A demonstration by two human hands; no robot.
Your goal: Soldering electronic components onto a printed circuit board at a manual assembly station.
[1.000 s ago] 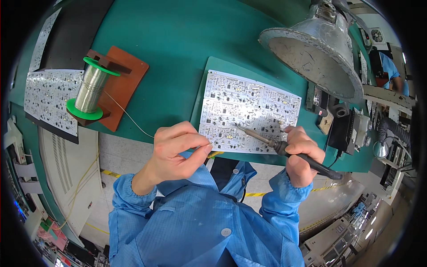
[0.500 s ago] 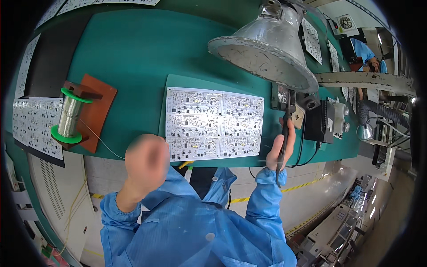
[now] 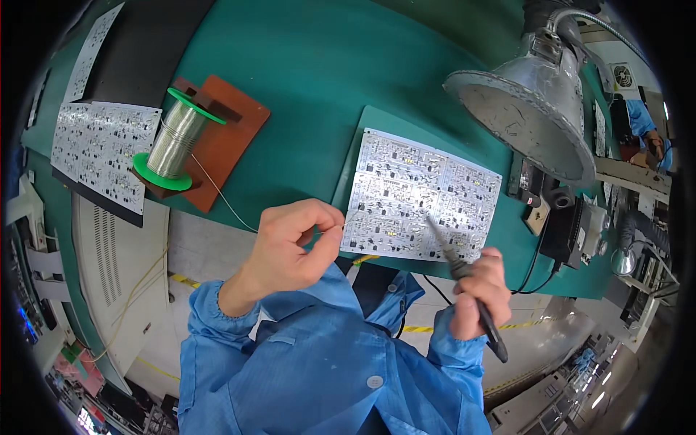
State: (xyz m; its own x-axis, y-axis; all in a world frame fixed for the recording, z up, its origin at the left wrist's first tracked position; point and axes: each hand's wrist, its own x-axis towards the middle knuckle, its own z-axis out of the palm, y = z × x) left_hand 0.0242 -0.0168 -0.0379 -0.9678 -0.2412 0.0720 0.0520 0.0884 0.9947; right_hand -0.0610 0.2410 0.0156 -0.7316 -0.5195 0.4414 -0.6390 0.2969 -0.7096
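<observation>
A white panel of printed circuit boards (image 3: 420, 197) lies on a darker green mat at the near edge of the green workbench (image 3: 312, 65), lit by the grey metal lamp shade (image 3: 525, 119) that hangs over its right corner. The right hand (image 3: 478, 290) is closed in a fist around the black handle of a soldering iron (image 3: 464, 279), whose tip rests on the lower right part of the panel. The left hand (image 3: 293, 243) hovers just left of the panel, thumb and forefinger pinched on a thin solder wire (image 3: 221, 199) that runs back to the green-flanged solder spool (image 3: 174, 141) on its brown stand (whether the wire's end reaches the board is too fine to tell). A second circuit panel (image 3: 101, 148) lies at the far left, partly under a black sheet and cut off by the rim. Bare green surface stays open behind the panel and between spool and board. A dark power unit (image 3: 573, 232) sits right of the panel, its details lost in shadow.
</observation>
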